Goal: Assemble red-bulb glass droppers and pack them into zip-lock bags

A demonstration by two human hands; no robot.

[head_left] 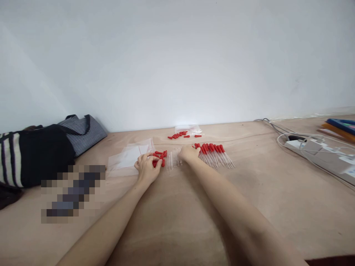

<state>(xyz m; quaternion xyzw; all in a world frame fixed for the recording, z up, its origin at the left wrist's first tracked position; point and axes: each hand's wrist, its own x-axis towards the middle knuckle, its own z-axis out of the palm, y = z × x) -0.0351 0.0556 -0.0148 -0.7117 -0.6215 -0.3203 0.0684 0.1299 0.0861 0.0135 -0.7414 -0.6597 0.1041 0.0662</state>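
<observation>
My left hand (148,165) is at a small pile of red rubber bulbs (163,154), its thumb and fingertips closed round a red bulb. To the right of that pile lies a row of clear glass tubes (173,159) without bulbs. My right hand (189,153) reaches over the right end of this row, beside the droppers; its fingers curl down and what they hold, if anything, is hidden. Several clear droppers with red bulbs (215,153) lie side by side to its right, tips toward the front right.
Plastic bags (124,159) lie left of my hands. More loose red bulbs (177,136) lie near the wall by another clear bag (191,129). Black bag (44,153) and striped bag (90,133) at left; power strip (318,151) with cables, and folders (342,127), at right.
</observation>
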